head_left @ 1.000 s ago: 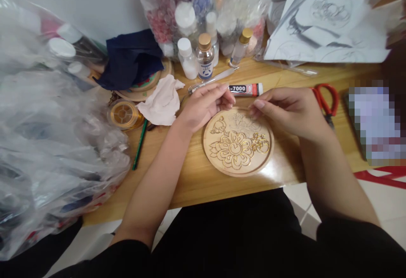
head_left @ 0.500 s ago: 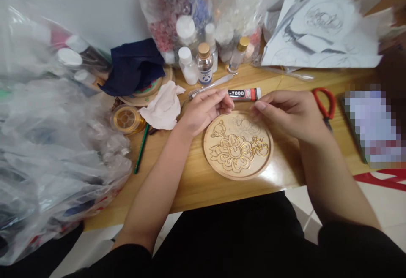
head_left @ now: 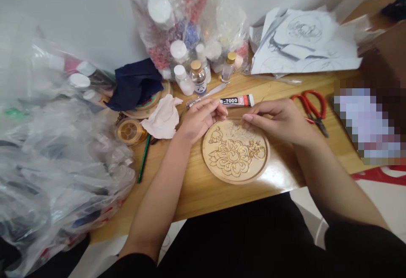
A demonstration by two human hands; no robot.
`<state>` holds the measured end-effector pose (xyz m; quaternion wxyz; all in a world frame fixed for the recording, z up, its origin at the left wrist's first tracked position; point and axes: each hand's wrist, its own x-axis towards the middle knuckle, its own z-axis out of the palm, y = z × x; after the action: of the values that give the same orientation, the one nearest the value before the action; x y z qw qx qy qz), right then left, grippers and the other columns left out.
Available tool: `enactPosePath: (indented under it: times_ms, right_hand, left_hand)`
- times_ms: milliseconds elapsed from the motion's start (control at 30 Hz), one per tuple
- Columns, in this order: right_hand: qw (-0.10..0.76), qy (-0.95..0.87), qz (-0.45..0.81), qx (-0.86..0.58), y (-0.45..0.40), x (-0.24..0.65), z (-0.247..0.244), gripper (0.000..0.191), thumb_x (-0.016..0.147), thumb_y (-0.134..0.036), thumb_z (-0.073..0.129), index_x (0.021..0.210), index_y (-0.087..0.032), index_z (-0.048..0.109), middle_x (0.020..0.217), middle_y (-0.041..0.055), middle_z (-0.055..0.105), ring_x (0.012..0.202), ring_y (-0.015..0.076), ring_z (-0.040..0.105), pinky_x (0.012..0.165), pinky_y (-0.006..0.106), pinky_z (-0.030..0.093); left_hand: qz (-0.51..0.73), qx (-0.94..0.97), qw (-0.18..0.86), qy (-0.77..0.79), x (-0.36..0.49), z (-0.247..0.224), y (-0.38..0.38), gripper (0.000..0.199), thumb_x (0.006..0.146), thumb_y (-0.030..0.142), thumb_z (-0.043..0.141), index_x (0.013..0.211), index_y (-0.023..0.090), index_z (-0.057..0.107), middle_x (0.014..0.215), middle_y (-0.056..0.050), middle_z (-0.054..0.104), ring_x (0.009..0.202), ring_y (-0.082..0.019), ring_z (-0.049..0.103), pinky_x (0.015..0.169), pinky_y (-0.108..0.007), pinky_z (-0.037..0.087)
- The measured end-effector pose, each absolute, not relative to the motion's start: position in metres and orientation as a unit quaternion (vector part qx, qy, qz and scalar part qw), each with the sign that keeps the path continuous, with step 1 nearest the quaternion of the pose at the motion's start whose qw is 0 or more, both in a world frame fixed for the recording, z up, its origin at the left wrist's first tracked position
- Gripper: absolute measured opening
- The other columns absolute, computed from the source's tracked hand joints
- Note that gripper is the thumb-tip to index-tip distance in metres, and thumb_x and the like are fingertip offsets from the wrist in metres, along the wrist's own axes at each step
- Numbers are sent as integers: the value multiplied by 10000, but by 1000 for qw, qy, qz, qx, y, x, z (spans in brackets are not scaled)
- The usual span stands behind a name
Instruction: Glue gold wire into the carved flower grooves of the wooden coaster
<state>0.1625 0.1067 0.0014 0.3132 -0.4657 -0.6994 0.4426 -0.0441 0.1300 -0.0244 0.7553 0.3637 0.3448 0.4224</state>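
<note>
A round wooden plate [head_left: 213,170] lies on the table before me, bearing a flower and smaller figures outlined in gold wire; pencil lines mark its upper part. At its upper left edge rests my left hand [head_left: 203,119], its fingers curled in and thumb against them; whatever they may hold is hidden. My right hand [head_left: 279,119] is pinched closed over the upper right rim, with a bit of thin gold wire [head_left: 262,99] showing above the fingers. Just behind both hands lies a B-7000 glue tube [head_left: 236,101].
Red-handled pliers [head_left: 314,107] and a phone [head_left: 364,121] lie to the right. Small bottles [head_left: 198,79], bagged beads [head_left: 193,3] and sketches [head_left: 304,37] stand behind. At left are a gold wire spool [head_left: 128,132], a green pencil [head_left: 144,159], a pale cloth [head_left: 163,117] and plastic bags [head_left: 63,176].
The view has shifted, showing more of the pliers. My right fingertips have come slightly left and down, closer over the plate's upper part. My left hand stays at the rim.
</note>
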Motion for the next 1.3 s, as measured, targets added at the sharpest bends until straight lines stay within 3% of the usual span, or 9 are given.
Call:
enactPosePath:
  times_ms: [200,633,1300]
  right_hand:
    - [324,-700,423,-475,107,163,0,298,810,-463,713,663,-204,705,595,3,674,535,109,560,502,250,413]
    - [319,-684,468,-460,104,158,-1,260,829,-422,694,738,-182,734,683,29,729,595,119,627,546,245,477]
    - [319,-722,429,-439,105,162,1,331,865,-408,651,622,-185,657,555,-10,623,510,84,530,502,224,412]
  left_hand:
    - [432,363,758,328,-45,-26,129,356,955,196,555,618,149,658,668,-8,619,646,-74,588,633,-192,475]
    - [424,367,757,334,-45,-27,130,338,949,238,583,630,138,633,677,0,617,659,-72,592,654,-200,472]
    - [427,371,760,319,-46,-28,130,341,969,212,538,651,130,627,681,5,620,646,-62,593,646,-190,475]
